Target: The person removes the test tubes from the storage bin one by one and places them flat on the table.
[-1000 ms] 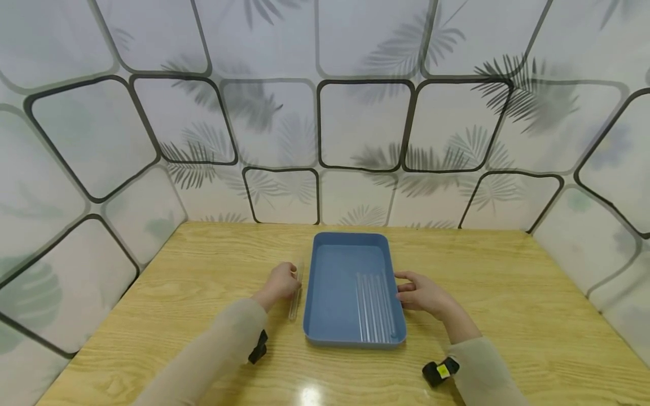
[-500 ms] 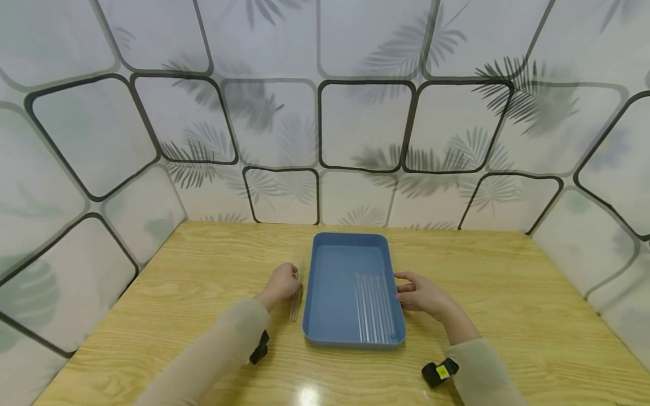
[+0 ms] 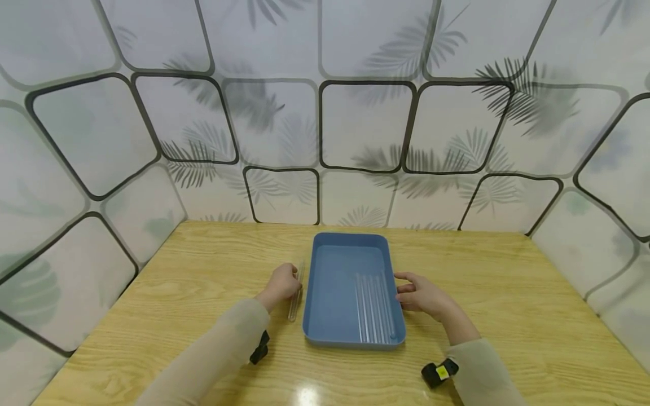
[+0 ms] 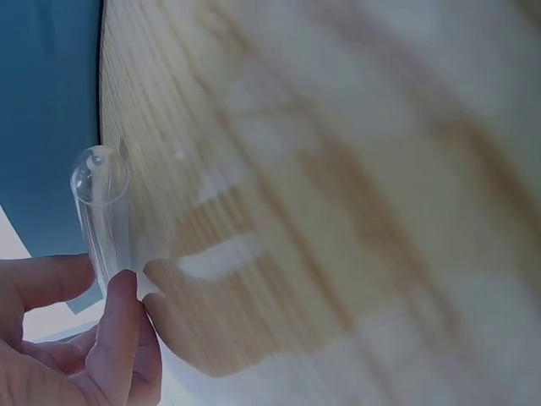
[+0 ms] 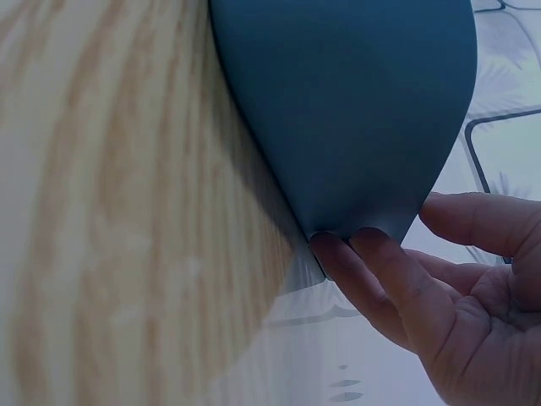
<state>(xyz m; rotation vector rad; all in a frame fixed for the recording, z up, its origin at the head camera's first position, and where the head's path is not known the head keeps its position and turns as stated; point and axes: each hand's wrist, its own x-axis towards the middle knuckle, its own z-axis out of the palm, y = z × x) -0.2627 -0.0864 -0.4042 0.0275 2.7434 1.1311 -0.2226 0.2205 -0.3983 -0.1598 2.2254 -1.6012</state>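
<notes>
My left hand (image 3: 281, 283) pinches a clear test tube (image 3: 293, 309) between thumb and fingers, just left of a blue tray (image 3: 330, 335). In the left wrist view the rounded end of the test tube (image 4: 100, 179) points toward the camera, close to the tray's wall. Several clear tubes (image 3: 374, 310) lie side by side in the right part of the tray. My right hand (image 3: 426, 296) touches the tray's right outer wall. In the right wrist view, fingertips (image 5: 372, 241) rest against the wall (image 5: 347, 118) and the thumb is up at the rim.
The light wooden table (image 3: 213, 265) runs back to a patterned cloth wall (image 3: 355, 129), which also closes in both sides. Black wrist camera mounts (image 3: 439, 372) hang at the cuffs.
</notes>
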